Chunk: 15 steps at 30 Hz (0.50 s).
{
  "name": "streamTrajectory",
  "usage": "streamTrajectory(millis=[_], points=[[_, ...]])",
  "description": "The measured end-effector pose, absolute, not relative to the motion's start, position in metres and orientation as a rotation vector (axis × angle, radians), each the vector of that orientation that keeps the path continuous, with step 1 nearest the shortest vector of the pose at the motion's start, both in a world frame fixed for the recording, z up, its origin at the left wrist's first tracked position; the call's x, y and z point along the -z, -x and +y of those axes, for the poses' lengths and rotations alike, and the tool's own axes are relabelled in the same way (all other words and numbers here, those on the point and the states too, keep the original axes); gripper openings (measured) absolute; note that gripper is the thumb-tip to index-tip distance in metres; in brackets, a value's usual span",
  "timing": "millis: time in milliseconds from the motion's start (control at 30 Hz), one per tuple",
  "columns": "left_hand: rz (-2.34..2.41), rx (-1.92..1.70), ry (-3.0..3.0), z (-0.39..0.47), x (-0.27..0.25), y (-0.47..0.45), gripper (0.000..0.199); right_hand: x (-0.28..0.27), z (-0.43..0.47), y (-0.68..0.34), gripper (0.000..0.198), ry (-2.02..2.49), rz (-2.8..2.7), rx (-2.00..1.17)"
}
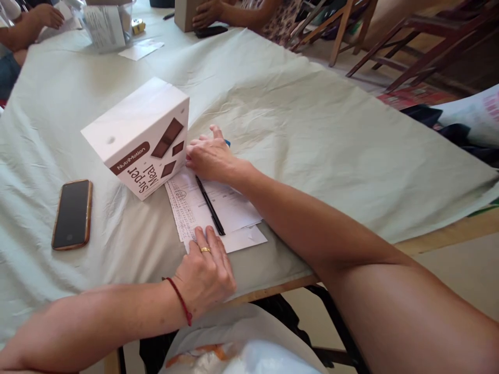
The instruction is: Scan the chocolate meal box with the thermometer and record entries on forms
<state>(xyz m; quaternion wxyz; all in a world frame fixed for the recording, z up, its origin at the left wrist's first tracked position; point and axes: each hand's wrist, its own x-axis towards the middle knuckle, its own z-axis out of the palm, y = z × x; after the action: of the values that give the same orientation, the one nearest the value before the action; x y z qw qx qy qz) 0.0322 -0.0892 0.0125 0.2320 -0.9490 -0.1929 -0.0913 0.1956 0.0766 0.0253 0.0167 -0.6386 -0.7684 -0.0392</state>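
The left hand (206, 267) rests on papers (236, 210) bearing a black pen (210, 206); the right hand (212, 156) is beside a white box (138, 130).

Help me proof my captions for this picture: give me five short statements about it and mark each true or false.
1. The pen lies on the papers. True.
2. The box carries the word NutriMotion. True.
3. The phone lies to the right of the box. False: it lies to the left of the box.
4. The left hand wears a ring. True.
5. The right hand rests on the phone. False: it is close beside the box, by the far end of the papers.
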Motion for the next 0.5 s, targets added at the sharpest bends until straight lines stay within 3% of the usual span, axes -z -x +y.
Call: streamTrajectory(millis=[233,500], points=[[-0.503,0.299,2.621,-0.087,-0.012,-0.029,0.034,-0.013,0.059,-0.197,0.03,1.861,-2.366,0.218],[-0.513,0.34,2.654,-0.084,-0.013,-0.029,0.036,-0.061,0.03,-0.186,0.028,1.946,-2.451,-0.001]])
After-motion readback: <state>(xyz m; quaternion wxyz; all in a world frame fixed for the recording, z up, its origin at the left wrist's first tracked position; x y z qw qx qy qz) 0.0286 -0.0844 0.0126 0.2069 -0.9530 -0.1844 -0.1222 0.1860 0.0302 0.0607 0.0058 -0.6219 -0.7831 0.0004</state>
